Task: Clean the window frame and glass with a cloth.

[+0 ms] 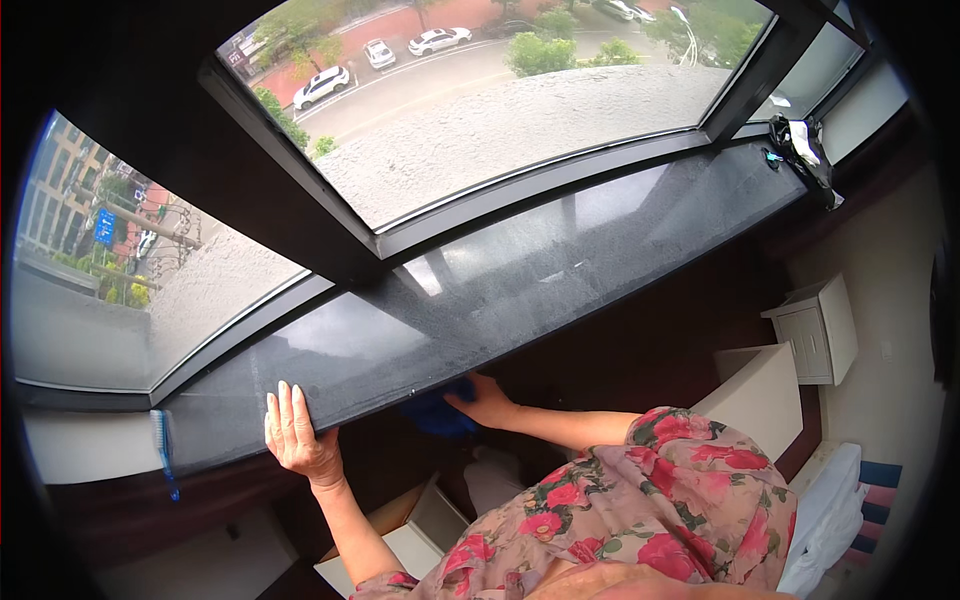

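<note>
My left hand (296,442) lies flat on the front edge of a dark polished stone windowsill (480,300). Its fingers point toward the window, and its thumb sits by the sill's edge. Just below that edge, to the right, my right hand (484,401) holds a blue cloth (439,412). The sill partly hides the cloth and the fingertips, and the cloth's lower part is lost in shadow. Pale streaks and reflections show on the sill's surface.
A blue brush (160,442) overhangs the sill's left end. A black plastic bag (806,154) lies at the far right end. A dark window frame (300,165) borders the sill. Behind stand a white cabinet (814,330) and a white panel (757,397).
</note>
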The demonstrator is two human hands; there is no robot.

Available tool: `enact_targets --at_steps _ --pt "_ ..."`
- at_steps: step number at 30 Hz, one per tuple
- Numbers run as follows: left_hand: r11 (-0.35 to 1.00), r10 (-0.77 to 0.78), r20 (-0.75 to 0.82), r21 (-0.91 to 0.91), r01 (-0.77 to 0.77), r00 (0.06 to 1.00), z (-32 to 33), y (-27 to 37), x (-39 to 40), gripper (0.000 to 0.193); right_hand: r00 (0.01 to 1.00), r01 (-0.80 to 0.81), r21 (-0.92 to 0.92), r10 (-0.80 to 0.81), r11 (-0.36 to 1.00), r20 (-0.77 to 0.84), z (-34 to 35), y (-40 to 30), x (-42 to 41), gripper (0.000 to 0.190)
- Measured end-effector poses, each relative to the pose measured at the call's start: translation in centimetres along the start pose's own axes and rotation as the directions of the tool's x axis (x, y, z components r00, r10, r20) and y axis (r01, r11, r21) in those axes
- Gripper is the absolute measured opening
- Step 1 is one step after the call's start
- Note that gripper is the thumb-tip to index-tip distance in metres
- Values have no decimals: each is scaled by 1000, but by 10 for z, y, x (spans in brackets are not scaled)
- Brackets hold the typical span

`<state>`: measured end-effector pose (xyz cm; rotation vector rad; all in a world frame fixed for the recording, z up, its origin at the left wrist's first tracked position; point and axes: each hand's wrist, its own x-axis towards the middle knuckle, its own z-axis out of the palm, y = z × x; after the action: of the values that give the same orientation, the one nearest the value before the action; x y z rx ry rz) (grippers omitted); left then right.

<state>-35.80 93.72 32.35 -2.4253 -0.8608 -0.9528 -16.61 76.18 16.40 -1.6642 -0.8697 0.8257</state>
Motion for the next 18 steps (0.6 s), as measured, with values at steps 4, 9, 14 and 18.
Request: enact_targets --at_steps 4,9,14,18 --pt "1000 10 -36 -18 -10 999 5 3 0 64 999 27 -38 -26 999 25 1 1 5 50" --pt "999 39 -109 -25 -42 993 10 1 -6 59 964 267 -107 -265 958 27 17 19 12 48" --pt "1000 -14 -160 -1 14 987 7 9 -17 70 941 337 -104 -334 936 47 25 15 9 49" --pt "910 -279 -161 -358 208 947 14 74 -93 83 832 538 -251 -555 805 2 21 -18 6 46"
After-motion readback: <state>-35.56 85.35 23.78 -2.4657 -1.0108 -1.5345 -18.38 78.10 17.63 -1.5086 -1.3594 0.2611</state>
